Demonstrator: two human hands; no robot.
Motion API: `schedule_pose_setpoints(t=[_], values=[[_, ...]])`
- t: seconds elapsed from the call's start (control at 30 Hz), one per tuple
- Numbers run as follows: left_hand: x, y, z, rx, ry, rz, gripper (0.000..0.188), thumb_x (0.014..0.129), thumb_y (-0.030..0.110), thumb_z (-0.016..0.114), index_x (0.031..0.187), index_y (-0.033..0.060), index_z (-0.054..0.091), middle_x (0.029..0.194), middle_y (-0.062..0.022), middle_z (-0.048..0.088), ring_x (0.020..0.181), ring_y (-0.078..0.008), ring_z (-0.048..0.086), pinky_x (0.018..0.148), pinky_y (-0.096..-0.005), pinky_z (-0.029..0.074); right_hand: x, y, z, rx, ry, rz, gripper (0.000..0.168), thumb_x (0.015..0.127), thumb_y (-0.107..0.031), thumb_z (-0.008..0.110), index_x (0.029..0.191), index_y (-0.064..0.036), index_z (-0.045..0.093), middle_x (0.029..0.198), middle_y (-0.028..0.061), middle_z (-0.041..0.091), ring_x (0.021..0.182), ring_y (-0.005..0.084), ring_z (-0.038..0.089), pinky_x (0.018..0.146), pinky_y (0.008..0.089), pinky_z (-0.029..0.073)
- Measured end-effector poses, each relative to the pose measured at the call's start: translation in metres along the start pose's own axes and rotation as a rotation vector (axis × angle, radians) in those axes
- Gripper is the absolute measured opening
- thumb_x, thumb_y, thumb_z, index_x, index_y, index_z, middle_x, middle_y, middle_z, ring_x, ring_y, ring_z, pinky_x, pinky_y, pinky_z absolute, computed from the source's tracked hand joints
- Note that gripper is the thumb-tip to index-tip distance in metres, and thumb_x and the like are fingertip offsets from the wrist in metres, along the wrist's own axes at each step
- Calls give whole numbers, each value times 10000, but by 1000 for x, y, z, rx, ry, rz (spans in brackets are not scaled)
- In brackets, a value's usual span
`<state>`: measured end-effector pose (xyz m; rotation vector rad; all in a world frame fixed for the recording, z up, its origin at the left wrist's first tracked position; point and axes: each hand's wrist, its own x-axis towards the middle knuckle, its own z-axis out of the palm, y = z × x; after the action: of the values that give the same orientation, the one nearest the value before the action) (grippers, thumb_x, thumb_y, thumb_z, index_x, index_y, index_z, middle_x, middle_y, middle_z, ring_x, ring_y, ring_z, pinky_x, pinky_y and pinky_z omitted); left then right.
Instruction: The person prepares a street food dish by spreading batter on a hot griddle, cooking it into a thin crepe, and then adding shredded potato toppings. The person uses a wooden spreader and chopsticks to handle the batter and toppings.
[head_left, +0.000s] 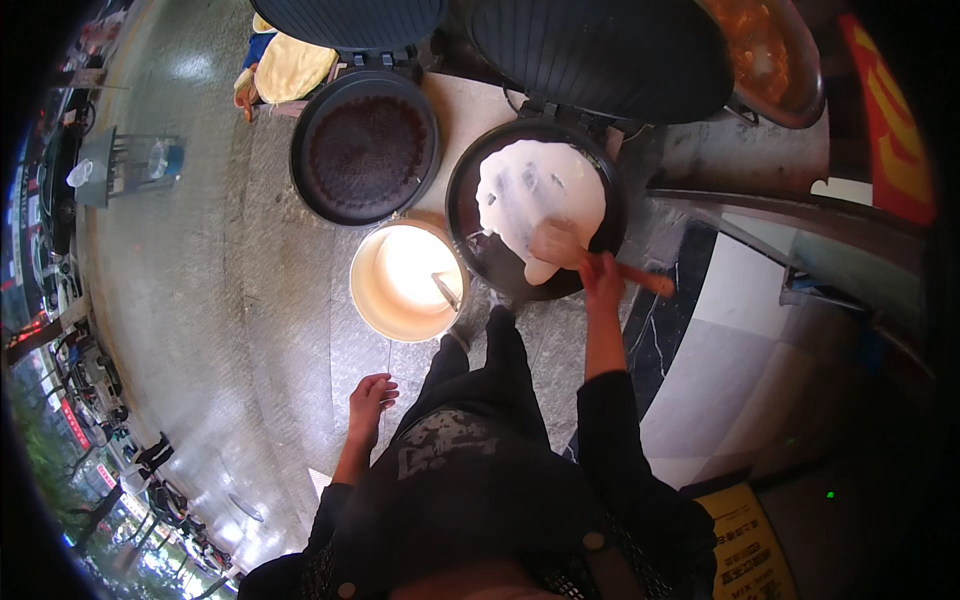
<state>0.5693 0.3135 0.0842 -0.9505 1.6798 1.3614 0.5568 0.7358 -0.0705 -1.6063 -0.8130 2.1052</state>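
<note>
My right hand (602, 281) grips the handle of a wide spatula (559, 244), whose blurred blade lies on white batter (544, 184). The batter is spread unevenly, with a few gaps, over the round black griddle (461, 202) in front of me. My left hand (371, 397) hangs at my left side with its fingers loosely bent and nothing in it. Between that hand and the griddles stands a round bucket (360, 300) of pale batter with a metal handle (445, 291) leaning inside. A second round griddle (367, 150) at the left lies open with a dark, bare cooking surface.
Both griddles have raised ribbed lids (600, 60) at the back. Cooked flatbreads (294, 67) lie beyond the left griddle. A pan of red sauced food (765, 60) stands at the back right, above a metal-edged counter (750, 202). A small table (97, 169) stands far left.
</note>
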Motion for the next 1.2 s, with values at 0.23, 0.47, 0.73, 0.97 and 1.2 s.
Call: schedule_pose_setpoints(t=[0.23, 0.47, 0.73, 0.97, 1.2], values=[[14, -8, 7, -33, 22, -18, 262, 872, 195, 469, 1052, 13, 524, 905, -87, 599, 788, -151, 578, 676, -252, 447, 49, -4, 51, -693, -10, -20, 277, 743, -230, 657, 785, 24, 553, 629, 109, 597, 451, 173, 583, 365, 226, 468], [17, -4, 11, -60, 18, -64, 258, 870, 188, 470, 1051, 13, 526, 904, -91, 599, 788, -148, 582, 679, -249, 450, 89, -50, 79, -1234, -78, -393, 294, 699, -304, 633, 757, -19, 587, 630, 111, 610, 482, 189, 596, 434, 301, 475], [17, -21, -8, -171, 77, -86, 250, 874, 185, 465, 1043, 15, 534, 901, -85, 599, 781, -143, 583, 670, -246, 458, 42, -38, 246, -2053, -287, -926, 267, 716, -229, 584, 935, -77, 577, 922, 130, 629, 913, 268, 592, 767, 419, 461], [18, -52, -38, -266, 100, -101, 245, 878, 187, 462, 1043, 21, 535, 891, -75, 598, 779, -141, 584, 675, -246, 465, -14, 58, 293, -2265, -676, -1224, 181, 723, -133, 540, 888, -102, 607, 927, 94, 622, 897, 290, 578, 726, 409, 477], [15, -80, -70, -343, 92, -79, 236, 873, 182, 472, 1041, 31, 538, 897, -78, 600, 779, -142, 585, 675, -249, 467, -111, 150, 213, -2015, -1306, -1478, 145, 729, -101, 492, 825, -90, 601, 848, 62, 593, 892, 253, 563, 689, 349, 497]])
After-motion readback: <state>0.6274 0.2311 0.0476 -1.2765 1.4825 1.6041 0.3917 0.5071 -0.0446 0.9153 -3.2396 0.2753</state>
